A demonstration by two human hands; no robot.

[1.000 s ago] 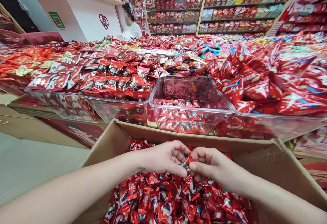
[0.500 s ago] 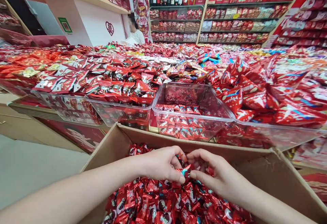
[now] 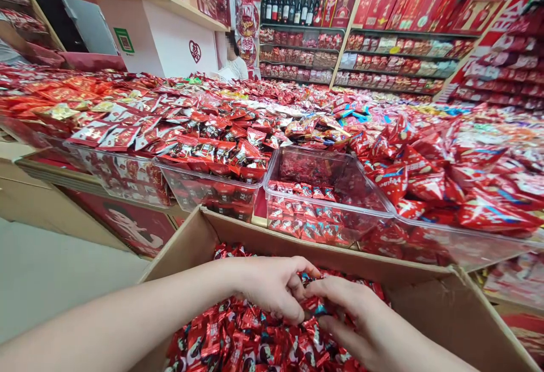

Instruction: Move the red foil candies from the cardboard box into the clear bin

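Both my hands are low inside a cardboard box [image 3: 429, 298], among many small red wrapped candies [image 3: 238, 332]. My left hand [image 3: 272, 287] comes from the left with its fingers curled and its thumb down on the candies. Facing it, my right hand [image 3: 357, 312] bends its index finger and thumb around the same spot. A wrapped candy [image 3: 315, 306] with a blue-green patch shows between the two hands, at the fingertips. The fingers partly cover it, and the inner fingers of both hands are hidden.
Beyond the box stands a clear plastic bin [image 3: 340, 208] partly filled with similar small candies. Fuller bins of red packets [image 3: 212, 154] and large pyramid-shaped bags [image 3: 433, 174] flank it. A person [image 3: 236, 63] is at the back, near shelves of bottles [image 3: 293, 7].
My hands have moved slightly down into the candies and closer together. The candy that was lifted between my fingertips now sits lower. The view has tilted up a little.
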